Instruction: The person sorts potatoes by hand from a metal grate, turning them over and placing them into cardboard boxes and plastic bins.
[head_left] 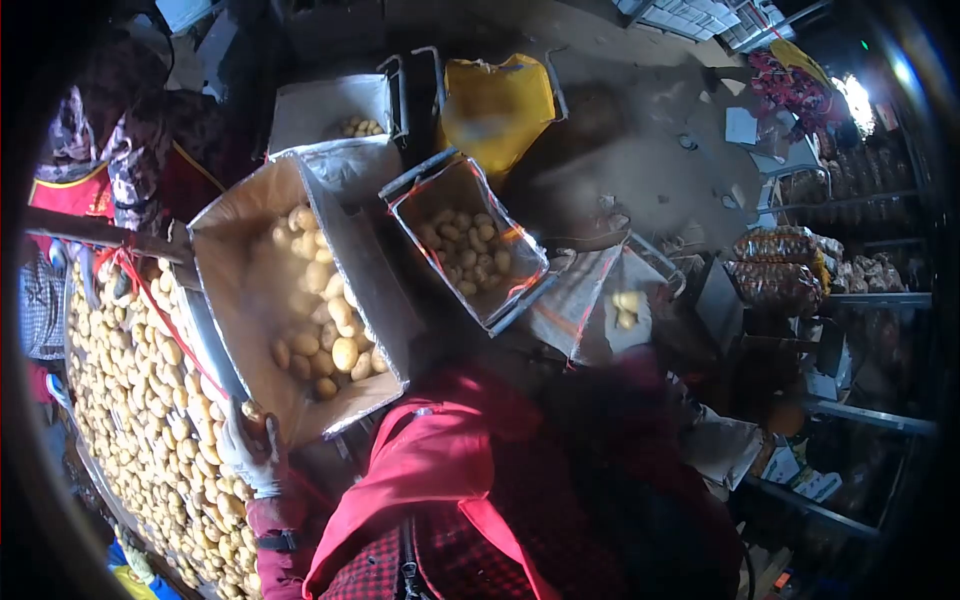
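Observation:
My left hand (250,455), in a pale glove, is at the edge of the potato heap, beside the near corner of a large lined box. Its fingers are closed round a potato (256,411). The box (235,275) holds several potatoes (320,335). On the other side, my right hand (631,325), also gloved, holds potatoes (626,302) above a whitish sack (570,305); its fingers are partly hidden. Between my hands, a framed bag (408,215) with orange-red edging contains more potatoes (465,250).
A broad heap of potatoes (165,400) fills the left side. Behind the box stand a white bin (330,105) and a yellow sack (497,110) on a frame. Metal racks (880,300) with bagged goods line the right. Other people (130,150) are at the far left and upper right.

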